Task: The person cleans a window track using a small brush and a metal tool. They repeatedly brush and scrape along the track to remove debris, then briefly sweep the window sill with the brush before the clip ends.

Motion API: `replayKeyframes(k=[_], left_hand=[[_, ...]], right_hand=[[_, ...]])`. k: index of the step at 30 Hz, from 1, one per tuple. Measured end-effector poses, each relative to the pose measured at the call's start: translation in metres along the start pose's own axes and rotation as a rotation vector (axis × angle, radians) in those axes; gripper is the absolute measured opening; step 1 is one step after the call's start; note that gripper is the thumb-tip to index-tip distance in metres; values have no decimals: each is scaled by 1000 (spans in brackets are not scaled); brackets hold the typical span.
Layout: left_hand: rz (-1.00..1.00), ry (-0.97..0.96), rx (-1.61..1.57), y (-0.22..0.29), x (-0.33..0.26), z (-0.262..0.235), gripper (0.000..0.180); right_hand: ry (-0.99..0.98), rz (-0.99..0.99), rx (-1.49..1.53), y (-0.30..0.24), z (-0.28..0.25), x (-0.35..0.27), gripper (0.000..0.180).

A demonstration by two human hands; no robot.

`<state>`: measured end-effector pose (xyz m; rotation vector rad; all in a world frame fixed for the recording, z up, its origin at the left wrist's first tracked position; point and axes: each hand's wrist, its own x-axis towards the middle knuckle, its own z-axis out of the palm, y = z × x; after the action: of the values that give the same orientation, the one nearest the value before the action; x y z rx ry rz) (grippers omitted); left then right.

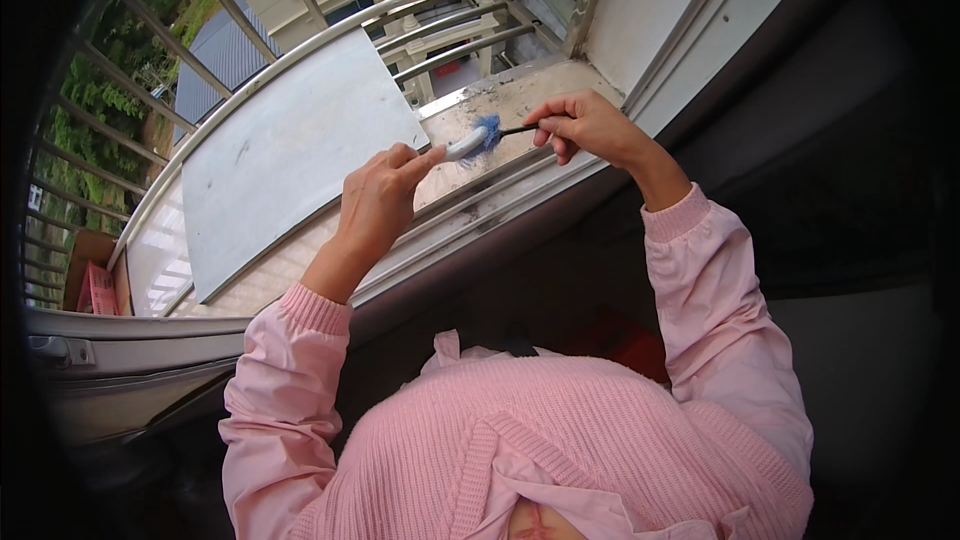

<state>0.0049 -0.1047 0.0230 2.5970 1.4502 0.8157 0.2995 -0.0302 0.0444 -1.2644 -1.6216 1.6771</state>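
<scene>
My left hand (pixel 378 198) is closed round the white handle of a brush (pixel 466 146) with blue bristles, held above the window sill. Between the thumb and fingers of my right hand (pixel 592 130) is a thin black stick (pixel 516 129). Its far end meets the blue bristles; whether it is part of the brush or a separate piece I cannot tell. Beneath both hands, the tan stone sill (pixel 548 90) carries dark specks of dirt. The white window track (pixel 480 202) runs along its near side, with grime in the groove.
A pale flat board (pixel 300 145) lies on the sill to the left. Metal railing bars (pixel 200 45) curve round the outer side. On the right stands a white window frame (pixel 690 50). A pink box (pixel 98 290) sits at the far left, near a window latch (pixel 60 348).
</scene>
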Motion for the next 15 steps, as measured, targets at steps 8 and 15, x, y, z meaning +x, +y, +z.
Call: replayKeyframes(k=[8,15], left_hand=[[-21,67,174,-22,1,-2,37],[-107,-67,27,9,-93,-52,41]], right_hand=[[264,-244,-466,6,-7,22,18],[-17,-115,-430,19,-11,-51,24]])
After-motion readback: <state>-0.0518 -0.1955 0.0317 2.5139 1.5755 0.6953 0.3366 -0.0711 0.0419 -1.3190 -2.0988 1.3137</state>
